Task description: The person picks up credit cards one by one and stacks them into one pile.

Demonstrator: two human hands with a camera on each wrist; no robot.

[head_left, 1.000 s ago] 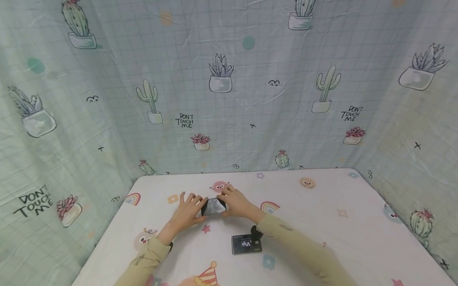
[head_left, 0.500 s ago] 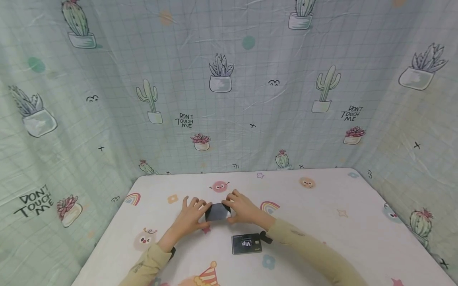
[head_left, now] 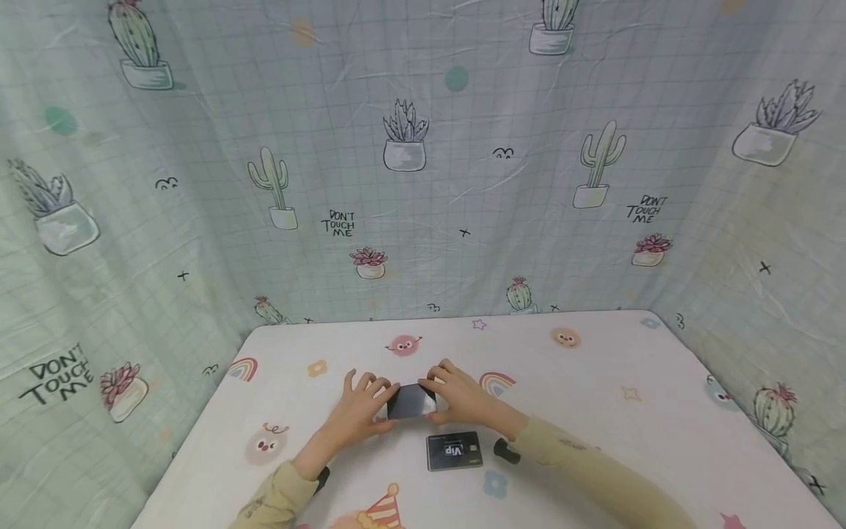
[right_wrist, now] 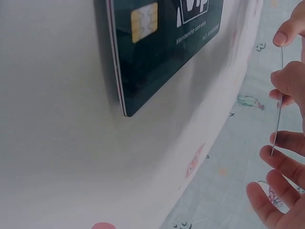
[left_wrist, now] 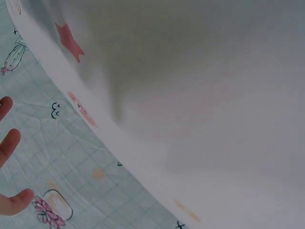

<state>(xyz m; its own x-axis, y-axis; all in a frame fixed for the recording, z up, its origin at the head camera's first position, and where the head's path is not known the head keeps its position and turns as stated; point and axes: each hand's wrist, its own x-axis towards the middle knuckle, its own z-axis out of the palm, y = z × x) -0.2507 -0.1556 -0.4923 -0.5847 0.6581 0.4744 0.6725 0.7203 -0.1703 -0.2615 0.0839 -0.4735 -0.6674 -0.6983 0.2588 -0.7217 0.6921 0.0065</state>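
Both hands pinch a thin dark card (head_left: 411,401) by its two short ends, over the middle of the table. My left hand (head_left: 360,411) grips the left end with thumb and index finger, its other fingers spread. At the right end, my right hand (head_left: 463,397) does the same. Seen edge-on in the right wrist view, the card (right_wrist: 279,112) is a fine line between the fingertips. A small stack of black "Vip" cards (head_left: 454,450) lies just nearer the body, below the right hand. Only some left fingertips (left_wrist: 10,145) show in the left wrist view.
The table (head_left: 581,426) wears a white cloth printed with rainbows, stars and faces. Behind it and on both sides hangs a cactus-print curtain (head_left: 463,191). A black wrist strap (head_left: 507,451) on the right arm is close beside the card stack.
Both hands have drawn the held card toward the body and slightly to the right. Its face has gone from pale glare to darker. The card stack stays in place.
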